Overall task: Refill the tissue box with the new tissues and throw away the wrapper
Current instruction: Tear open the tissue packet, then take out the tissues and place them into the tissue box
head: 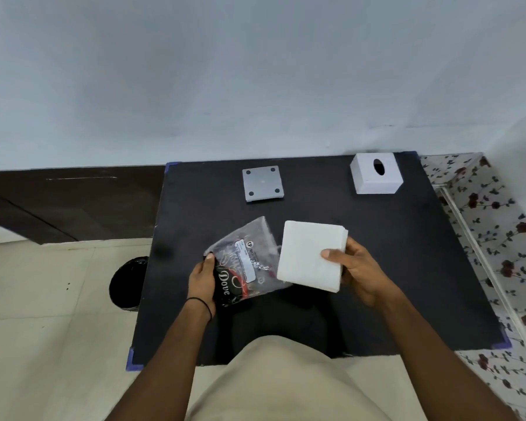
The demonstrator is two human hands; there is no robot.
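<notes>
Person stands at a black table [377, 268], both hands over its near middle. Right hand [359, 268] grips a white tissue stack [312, 256], thumb on top, fingers under its right edge; stack is clear of the wrapper, just beside it. Left hand [202, 279] pinches the clear plastic wrapper [246, 256] at its lower left corner, thumb on top; wrapper looks empty, tho glare makes that hard to call. White box [376, 174], oval slot up, sits at far right of table. Its grey base [263, 183], w/ four dark feet up, lies well apart, far centre. Black bin [128, 282] on floor, left of table.
</notes>
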